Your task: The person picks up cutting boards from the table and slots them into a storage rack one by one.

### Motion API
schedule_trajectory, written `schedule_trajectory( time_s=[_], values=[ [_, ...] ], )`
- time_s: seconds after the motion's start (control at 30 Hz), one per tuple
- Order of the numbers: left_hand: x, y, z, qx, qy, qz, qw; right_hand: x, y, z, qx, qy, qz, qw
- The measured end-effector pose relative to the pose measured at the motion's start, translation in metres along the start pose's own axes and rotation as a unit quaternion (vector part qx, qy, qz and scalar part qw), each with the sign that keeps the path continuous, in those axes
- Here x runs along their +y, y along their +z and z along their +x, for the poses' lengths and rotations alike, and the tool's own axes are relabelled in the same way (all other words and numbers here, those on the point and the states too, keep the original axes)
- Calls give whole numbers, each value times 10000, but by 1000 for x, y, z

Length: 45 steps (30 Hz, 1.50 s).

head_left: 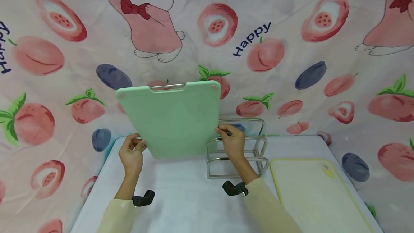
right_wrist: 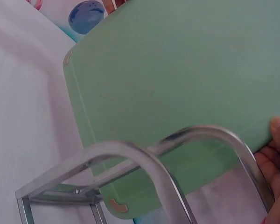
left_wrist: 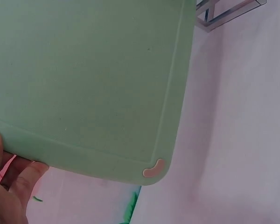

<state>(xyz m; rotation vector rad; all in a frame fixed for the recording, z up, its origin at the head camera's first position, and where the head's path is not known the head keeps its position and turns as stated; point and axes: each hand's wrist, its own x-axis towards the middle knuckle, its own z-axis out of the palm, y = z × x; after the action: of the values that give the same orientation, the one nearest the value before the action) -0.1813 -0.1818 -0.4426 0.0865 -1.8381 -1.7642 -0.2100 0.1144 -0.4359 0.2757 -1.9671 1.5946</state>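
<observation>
Both hands hold a light green cutting board [head_left: 174,118] upright and slightly tilted, with its metal-handled edge at the top. My left hand [head_left: 132,155] pinches its left edge low down, thumb on the near face, as the left wrist view also shows. On the opposite side, my right hand [head_left: 233,143] grips the right edge. A silver metal rack [right_wrist: 116,147] stands on the table by the right hand. The board's lower right corner lies beyond two of the rack's loops in the right wrist view; whether it touches the rack I cannot tell.
A pale board with a yellow rim [head_left: 310,193] lies flat on the white-covered table [head_left: 187,197] at the right. Behind the table hangs a fruit-printed cloth [head_left: 191,60]. A black wrist camera [head_left: 143,199] is strapped to each arm.
</observation>
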Motion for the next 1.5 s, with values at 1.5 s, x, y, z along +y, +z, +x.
schedule_trajectory(
  time_s=[1.5],
  values=[
    [-40, 38, -8, -15, 594, -1, 9982, 18, -31, -1, 513, -271, -354, 9977]
  ],
)
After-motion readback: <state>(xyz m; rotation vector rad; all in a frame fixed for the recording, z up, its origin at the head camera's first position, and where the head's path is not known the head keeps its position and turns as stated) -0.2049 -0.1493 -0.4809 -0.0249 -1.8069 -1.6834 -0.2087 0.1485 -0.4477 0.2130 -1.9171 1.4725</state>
